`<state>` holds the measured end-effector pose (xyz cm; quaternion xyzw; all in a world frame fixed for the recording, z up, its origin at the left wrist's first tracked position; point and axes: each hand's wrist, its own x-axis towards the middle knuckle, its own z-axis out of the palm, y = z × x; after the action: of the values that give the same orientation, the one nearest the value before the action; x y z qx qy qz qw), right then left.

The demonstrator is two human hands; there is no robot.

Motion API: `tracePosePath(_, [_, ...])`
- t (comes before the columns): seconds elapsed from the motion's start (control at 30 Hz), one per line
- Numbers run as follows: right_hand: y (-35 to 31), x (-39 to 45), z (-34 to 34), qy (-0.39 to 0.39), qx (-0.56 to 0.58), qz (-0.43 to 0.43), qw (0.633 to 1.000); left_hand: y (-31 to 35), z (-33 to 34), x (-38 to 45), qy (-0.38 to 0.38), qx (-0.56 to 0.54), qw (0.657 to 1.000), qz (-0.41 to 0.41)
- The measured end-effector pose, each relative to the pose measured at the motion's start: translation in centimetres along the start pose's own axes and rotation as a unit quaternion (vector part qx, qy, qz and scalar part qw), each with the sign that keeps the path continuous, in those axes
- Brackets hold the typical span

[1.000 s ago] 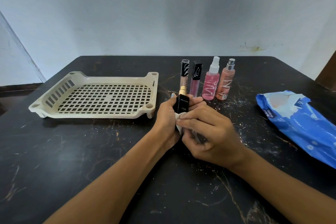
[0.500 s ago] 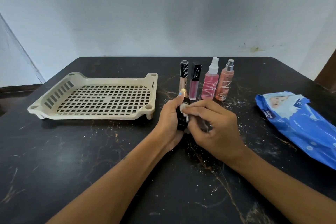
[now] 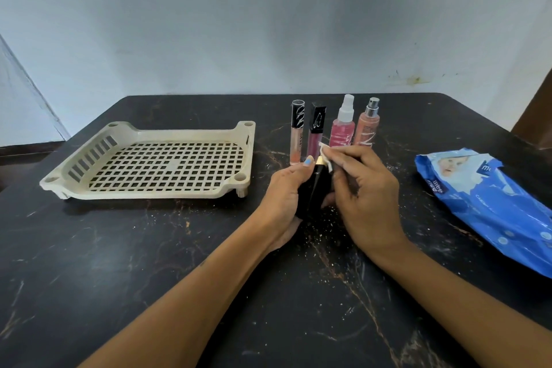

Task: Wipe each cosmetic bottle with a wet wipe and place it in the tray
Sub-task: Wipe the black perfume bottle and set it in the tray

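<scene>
My left hand (image 3: 282,199) grips a black cosmetic bottle (image 3: 313,190) with a gold neck, held upright just above the dark table (image 3: 149,263). My right hand (image 3: 363,197) pinches a white wet wipe (image 3: 327,152) against the bottle's top. Behind the hands stand a nude lip gloss tube (image 3: 296,133), a mauve lip gloss tube (image 3: 316,131), a pink spray bottle (image 3: 343,124) and a peach spray bottle (image 3: 368,122). A cream slotted tray (image 3: 149,131) with nothing in it sits to the left.
A blue wet-wipe pack (image 3: 490,206) lies at the right, reaching to the frame's edge. A pale wall rises behind the table's far edge. White specks dot the tabletop around the hands.
The wipe in my right hand has travelled up the black bottle from its lower body to the gold top. My left hand has kept its hold.
</scene>
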<state>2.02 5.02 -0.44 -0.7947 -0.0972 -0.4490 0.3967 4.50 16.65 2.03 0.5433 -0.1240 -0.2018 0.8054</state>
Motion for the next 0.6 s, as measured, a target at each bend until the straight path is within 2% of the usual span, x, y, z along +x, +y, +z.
tracePosePath(0.4, [-0.7,-0.6,0.1,-0.027,-0.048,-0.133,0.99,-0.1,-0.3,0.5,0.073,-0.084,0.993,-0.027])
tracePosePath(0.6, [-1.4,-1.2,0.4,-0.101,-0.014,-0.228,0.968,0.2,-1.0,0.9,0.08,-0.185,0.975,-0.09])
